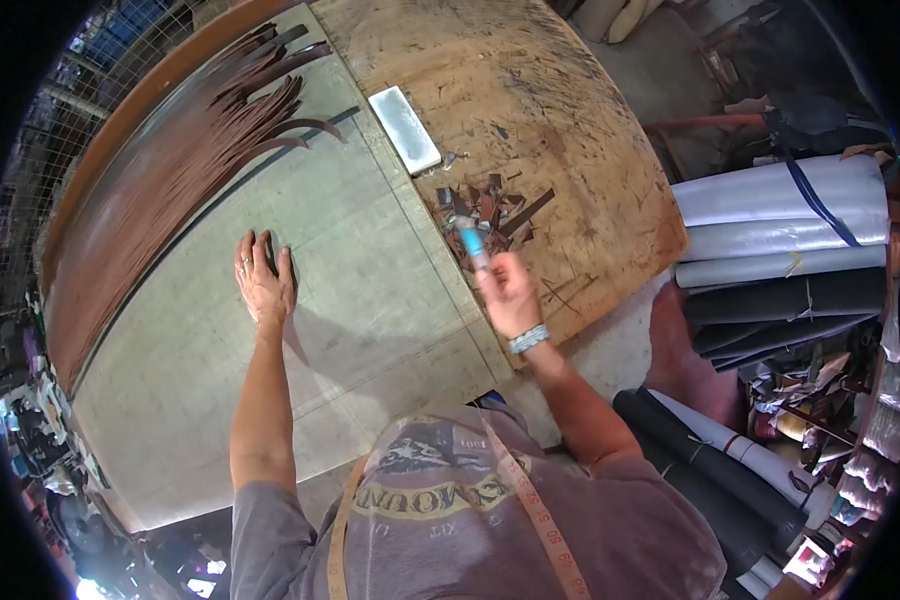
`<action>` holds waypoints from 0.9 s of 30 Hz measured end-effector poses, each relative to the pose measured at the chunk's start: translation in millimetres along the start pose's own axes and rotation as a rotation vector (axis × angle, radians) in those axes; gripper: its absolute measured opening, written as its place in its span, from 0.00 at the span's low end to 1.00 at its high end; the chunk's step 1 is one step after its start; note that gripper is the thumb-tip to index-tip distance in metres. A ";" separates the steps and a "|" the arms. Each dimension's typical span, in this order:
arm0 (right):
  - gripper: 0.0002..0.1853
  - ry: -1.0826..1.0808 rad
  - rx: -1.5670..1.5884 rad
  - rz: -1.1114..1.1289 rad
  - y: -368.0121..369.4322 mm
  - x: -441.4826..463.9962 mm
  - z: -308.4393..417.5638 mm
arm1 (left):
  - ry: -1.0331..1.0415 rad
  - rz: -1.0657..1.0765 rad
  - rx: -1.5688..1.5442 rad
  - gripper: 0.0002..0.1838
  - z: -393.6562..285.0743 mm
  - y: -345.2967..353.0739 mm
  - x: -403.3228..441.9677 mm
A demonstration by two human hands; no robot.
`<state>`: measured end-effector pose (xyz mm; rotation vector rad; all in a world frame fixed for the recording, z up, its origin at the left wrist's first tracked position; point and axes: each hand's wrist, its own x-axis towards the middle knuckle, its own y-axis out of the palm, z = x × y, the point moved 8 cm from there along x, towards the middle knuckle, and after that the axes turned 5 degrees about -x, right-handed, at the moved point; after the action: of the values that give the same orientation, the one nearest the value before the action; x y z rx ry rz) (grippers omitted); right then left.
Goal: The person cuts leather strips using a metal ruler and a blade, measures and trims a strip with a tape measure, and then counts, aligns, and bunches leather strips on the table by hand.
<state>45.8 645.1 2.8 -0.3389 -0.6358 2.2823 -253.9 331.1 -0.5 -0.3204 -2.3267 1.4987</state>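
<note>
- Workshop table, topped in smooth grey-green sheet (370, 270), stretches from 7 to 12 o'clock before you, meeting a scarred tan wooden board (590, 150) at 1 o'clock.
- Your left hand (264, 288) lies at 9 o'clock, palm down on the table, fingers slightly spread, holding nothing.
- Your right hand (511, 297), just toward 3 o'clock, pinches a slim blue-banded tool (472, 243), tip blurred, near small dark-brown scraps (492, 203) at 12; contact cannot be told.
- Long reddish-brown strips (170, 190) lie bunched at 10 o'clock; a white rectangular block (405, 130) sits near 12.
- Step in hand appears to be tool work by the scraps; the next move calls for a firm pinch.
</note>
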 end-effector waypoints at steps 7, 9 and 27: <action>0.09 0.017 -0.051 0.096 37.8 -6.3 23.8 | 0.020 -0.012 -0.009 0.27 -3.6 -3.7 1.4; 0.09 0.024 -0.015 0.204 47.0 2.4 17.6 | 0.024 -0.013 -0.036 0.27 -6.6 -6.4 4.5; 0.35 -0.491 -0.593 0.240 56.4 166.5 -6.4 | 0.036 -0.025 -0.014 0.28 -9.1 -4.1 6.1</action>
<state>-100.6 731.7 -41.6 -0.1261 -1.6086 2.3728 -255.7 339.2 7.7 -0.3178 -2.3060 1.4530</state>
